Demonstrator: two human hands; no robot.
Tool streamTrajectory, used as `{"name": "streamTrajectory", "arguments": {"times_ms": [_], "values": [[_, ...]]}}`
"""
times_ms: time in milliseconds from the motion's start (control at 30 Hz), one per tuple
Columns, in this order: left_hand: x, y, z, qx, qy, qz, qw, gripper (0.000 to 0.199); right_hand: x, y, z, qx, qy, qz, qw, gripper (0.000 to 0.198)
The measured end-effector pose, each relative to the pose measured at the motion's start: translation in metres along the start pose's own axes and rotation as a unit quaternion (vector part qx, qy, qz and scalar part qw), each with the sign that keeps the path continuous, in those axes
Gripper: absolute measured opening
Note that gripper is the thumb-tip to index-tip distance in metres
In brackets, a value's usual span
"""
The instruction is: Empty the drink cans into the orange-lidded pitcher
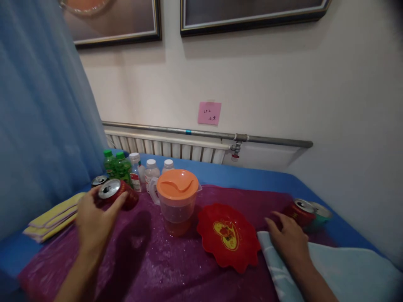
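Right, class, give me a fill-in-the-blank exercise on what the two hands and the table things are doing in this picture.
1. The left hand holds a tilted red ____ by its side.
2. The clear pitcher has a lid coloured ____.
3. The right hand rests on the light blue ____, next to another red can.
4. The red plate lies on a cloth coloured ____.

Missing words: can; orange; towel; purple
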State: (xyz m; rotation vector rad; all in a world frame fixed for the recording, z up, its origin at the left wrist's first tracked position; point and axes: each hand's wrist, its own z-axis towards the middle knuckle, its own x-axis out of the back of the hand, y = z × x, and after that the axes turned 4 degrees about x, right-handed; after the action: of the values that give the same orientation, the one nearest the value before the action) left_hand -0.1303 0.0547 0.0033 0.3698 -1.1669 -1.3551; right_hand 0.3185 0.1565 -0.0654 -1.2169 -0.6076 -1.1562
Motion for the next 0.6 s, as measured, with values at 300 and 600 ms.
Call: {"name": "streamTrajectory", "arguments": {"times_ms": [300, 600], "values": [[0.039, 0.063, -0.105, 0.059, -0.234, -0.284, 0.928, 0.068, 0.079, -0.118, -0.092, 0.178, -0.240, 0.305, 0.904, 0.072], [0.009, 0.083, -0.164, 0.053, -0.350, -0.366, 0.861, 0.072, 0.062, -0.121, -0.113, 0.186, -0.154, 0.343, 0.908, 0.073]]}}
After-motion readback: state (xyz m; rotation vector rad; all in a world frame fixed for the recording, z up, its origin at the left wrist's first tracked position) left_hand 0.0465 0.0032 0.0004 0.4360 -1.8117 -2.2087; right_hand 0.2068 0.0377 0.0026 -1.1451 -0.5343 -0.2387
